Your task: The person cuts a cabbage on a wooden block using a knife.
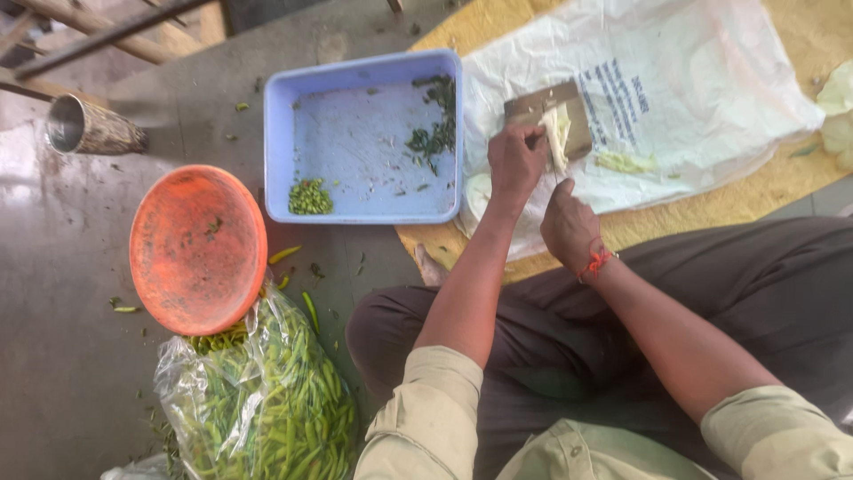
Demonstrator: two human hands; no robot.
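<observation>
Pale vegetable piece [557, 135] pressed against upright blade on small wooden board [576, 124], over white plastic sack [693, 98] on yellow mat. Left hand [515, 164] curled closed round its near end; right hand [569, 224] just behind, fingers folded, contents not discernible. Likely light, firm yet brittle, moist where cut; best gripped low, well back from blade edge. Blue tray [277, 133] alongside left, holding chopped green bits. Orange bowl [197, 249] leaning on bag of green chillies [267, 400]. Steel cup [84, 127] far left.
</observation>
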